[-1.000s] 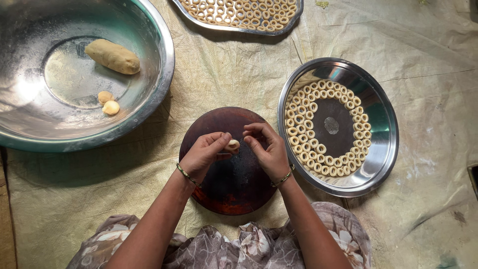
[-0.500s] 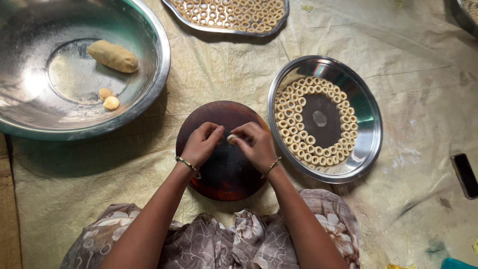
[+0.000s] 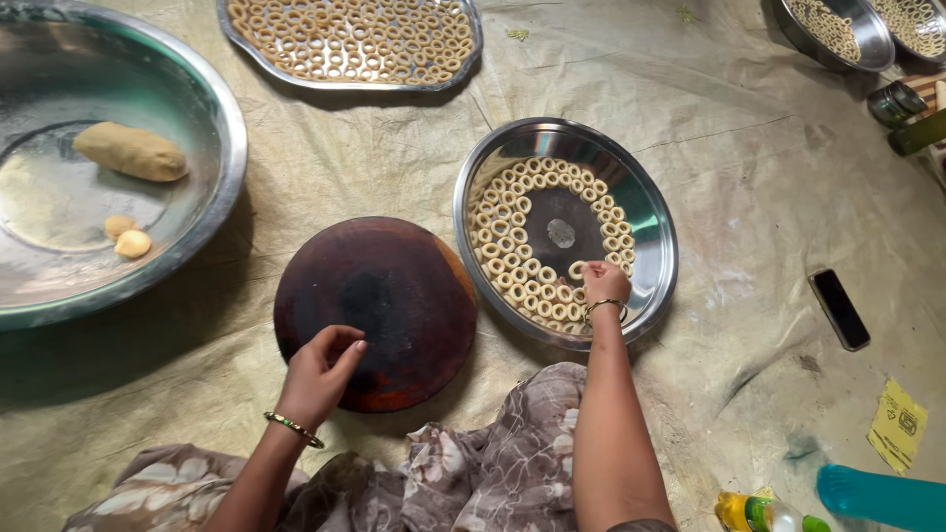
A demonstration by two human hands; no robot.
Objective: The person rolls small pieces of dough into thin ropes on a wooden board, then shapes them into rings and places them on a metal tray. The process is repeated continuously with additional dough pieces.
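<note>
The right hand (image 3: 603, 284) is seen over the round steel tray (image 3: 658, 246), fingers (image 3: 589, 269) bunched and curled down onto a dough ring (image 3: 577, 270) at the near side of the ring rows (image 3: 512, 236); whether the ring is pinched or already let go cannot be told. Half a second ago both hands were closed together over the dark round board (image 3: 379, 310) with a small dough piece between the fingertips; that piece is now gone from the board and the right hand has been carried across to the tray, so one shaped ring is judged as being added to the spiral, with the tray's middle left bare. The left hand (image 3: 320, 374) is rested at the board's near edge, fingers loosely curled, nothing held. Well beyond the left fingers, a dough lump (image 3: 130, 151) and two small dough balls (image 3: 125, 236) are kept in the large steel basin (image 3: 222, 148). A filled tray (image 3: 355, 39) lies far ahead of both hands. A phone (image 3: 839, 308) lies on the floor sheet right of the right fingers.
</note>
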